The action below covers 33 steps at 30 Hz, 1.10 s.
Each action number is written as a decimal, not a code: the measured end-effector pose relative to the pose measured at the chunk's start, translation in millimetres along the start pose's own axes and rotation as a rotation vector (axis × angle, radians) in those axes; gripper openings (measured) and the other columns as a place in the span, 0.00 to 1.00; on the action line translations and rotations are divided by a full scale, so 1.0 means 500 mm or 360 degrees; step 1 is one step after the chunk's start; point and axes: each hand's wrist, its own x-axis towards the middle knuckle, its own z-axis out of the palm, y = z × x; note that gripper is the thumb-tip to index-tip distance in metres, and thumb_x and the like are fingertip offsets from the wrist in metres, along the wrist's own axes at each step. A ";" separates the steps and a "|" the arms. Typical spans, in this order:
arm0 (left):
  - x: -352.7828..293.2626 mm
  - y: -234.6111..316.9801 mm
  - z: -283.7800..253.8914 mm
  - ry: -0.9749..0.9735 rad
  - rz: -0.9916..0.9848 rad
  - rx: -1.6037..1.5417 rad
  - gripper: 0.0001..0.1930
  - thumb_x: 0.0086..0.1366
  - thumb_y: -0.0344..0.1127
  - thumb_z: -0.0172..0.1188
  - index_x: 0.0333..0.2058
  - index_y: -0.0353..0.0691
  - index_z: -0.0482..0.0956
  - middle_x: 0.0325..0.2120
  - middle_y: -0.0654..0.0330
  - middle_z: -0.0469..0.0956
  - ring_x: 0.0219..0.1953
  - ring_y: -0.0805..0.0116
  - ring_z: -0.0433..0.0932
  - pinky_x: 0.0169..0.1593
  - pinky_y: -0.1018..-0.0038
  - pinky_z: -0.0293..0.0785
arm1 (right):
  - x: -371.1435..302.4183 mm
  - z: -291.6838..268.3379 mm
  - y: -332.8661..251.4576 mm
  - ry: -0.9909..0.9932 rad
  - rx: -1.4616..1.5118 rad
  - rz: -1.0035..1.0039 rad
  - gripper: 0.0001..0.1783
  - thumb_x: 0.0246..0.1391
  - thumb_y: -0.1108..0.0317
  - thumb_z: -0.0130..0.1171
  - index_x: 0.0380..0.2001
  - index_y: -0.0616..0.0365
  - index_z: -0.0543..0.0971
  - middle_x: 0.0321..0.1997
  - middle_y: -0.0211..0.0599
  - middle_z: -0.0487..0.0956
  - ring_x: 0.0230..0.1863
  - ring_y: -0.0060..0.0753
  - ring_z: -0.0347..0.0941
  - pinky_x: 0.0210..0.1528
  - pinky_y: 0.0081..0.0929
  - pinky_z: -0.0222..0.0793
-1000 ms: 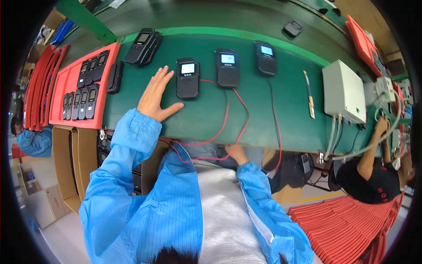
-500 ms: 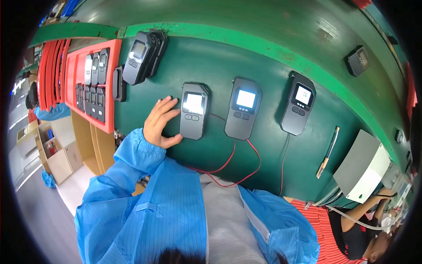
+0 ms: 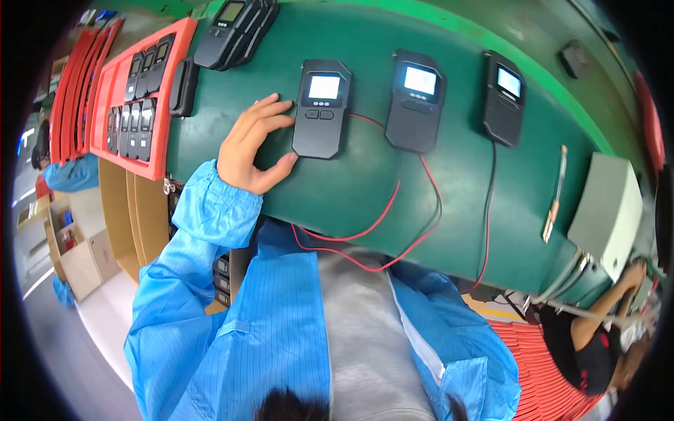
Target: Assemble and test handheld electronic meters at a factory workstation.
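Three handheld devices (image 3: 414, 123) in a row on my tabletop (image 3: 344, 193).
My left hand (image 3: 247, 149) sits at the left edge of the first device (image 3: 319, 133); rightward come the second device (image 3: 413, 131), the third device (image 3: 501, 116), a pen-like tool (image 3: 556, 198) and a box (image 3: 606, 203). Left of my hand, a tray (image 3: 112, 84) holds more devices (image 3: 146, 130); a device stack (image 3: 230, 35) lies behind, between tray and first device.

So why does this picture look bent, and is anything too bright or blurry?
Head view: fisheye distortion bows the edges of the dark green tabletop; corners go black. Same head view: rectangular lit screens on three black angular handheld devices glow whitish, readouts hard to make out. Toward the head view's rim, the black-shirted co-worker looks softer than the bare left hand.
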 end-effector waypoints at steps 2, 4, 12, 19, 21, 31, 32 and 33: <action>-0.023 -0.031 0.008 0.0115 0.0030 -0.0054 0.23 0.48 0.29 0.66 0.46 0.37 0.77 0.52 0.49 0.74 0.59 0.48 0.70 0.62 0.56 0.65 | -0.005 -0.013 -0.028 0.0065 -0.0091 0.0021 0.28 0.56 0.46 0.44 0.53 0.53 0.69 0.53 0.50 0.74 0.52 0.52 0.71 0.53 0.45 0.67; -0.062 -0.047 0.010 0.0304 -0.0085 -0.0179 0.22 0.48 0.26 0.65 0.46 0.37 0.77 0.50 0.50 0.75 0.57 0.50 0.72 0.60 0.58 0.67 | -0.015 -0.036 -0.062 0.0078 -0.0189 -0.0005 0.27 0.56 0.48 0.45 0.52 0.54 0.70 0.52 0.50 0.75 0.51 0.52 0.71 0.52 0.45 0.67; -0.232 -0.099 -0.033 0.1425 -0.0101 0.0201 0.15 0.53 0.20 0.60 0.41 0.35 0.78 0.41 0.52 0.79 0.42 0.57 0.79 0.48 0.69 0.75 | 0.041 -0.201 -0.136 0.0143 -0.0256 -0.0071 0.22 0.56 0.53 0.49 0.47 0.56 0.74 0.48 0.50 0.77 0.47 0.52 0.74 0.49 0.45 0.70; -0.636 -0.205 0.027 0.1373 -0.1428 -0.0038 0.20 0.60 0.28 0.62 0.51 0.34 0.71 0.44 0.52 0.73 0.46 0.62 0.74 0.52 0.68 0.70 | 0.004 -0.193 -0.223 0.0155 -0.0182 -0.0080 0.19 0.56 0.57 0.52 0.43 0.58 0.78 0.44 0.50 0.80 0.43 0.53 0.77 0.46 0.44 0.72; -0.830 -0.276 0.132 0.0829 -0.1380 0.0245 0.28 0.58 0.36 0.66 0.56 0.39 0.68 0.51 0.46 0.69 0.53 0.51 0.69 0.59 0.61 0.65 | 0.003 -0.189 -0.296 0.0166 -0.0161 -0.0097 0.18 0.56 0.58 0.53 0.43 0.58 0.78 0.44 0.50 0.80 0.43 0.53 0.77 0.45 0.44 0.72; -0.858 -0.232 0.280 0.0576 -0.2007 0.0792 0.39 0.58 0.54 0.61 0.65 0.46 0.58 0.67 0.44 0.51 0.67 0.44 0.52 0.66 0.51 0.53 | -0.252 -0.447 -0.974 -0.1031 -0.0217 -0.0529 0.21 0.61 0.56 0.54 0.50 0.61 0.76 0.44 0.48 0.81 0.43 0.48 0.78 0.45 0.36 0.74; -0.851 -0.231 0.281 0.0593 -0.2028 0.0778 0.39 0.58 0.54 0.61 0.65 0.46 0.58 0.67 0.44 0.51 0.67 0.44 0.52 0.66 0.51 0.53 | -0.233 -0.474 -1.013 -0.0836 -0.0277 -0.0360 0.20 0.61 0.57 0.55 0.49 0.60 0.77 0.44 0.47 0.81 0.41 0.46 0.79 0.43 0.35 0.75; -0.843 -0.233 0.280 0.0603 -0.2042 0.0778 0.39 0.58 0.53 0.61 0.65 0.45 0.58 0.67 0.44 0.52 0.67 0.43 0.52 0.66 0.52 0.53 | -0.195 -0.483 -1.021 -0.0413 -0.0502 -0.0329 0.20 0.61 0.57 0.55 0.50 0.59 0.76 0.42 0.46 0.81 0.39 0.45 0.79 0.41 0.35 0.75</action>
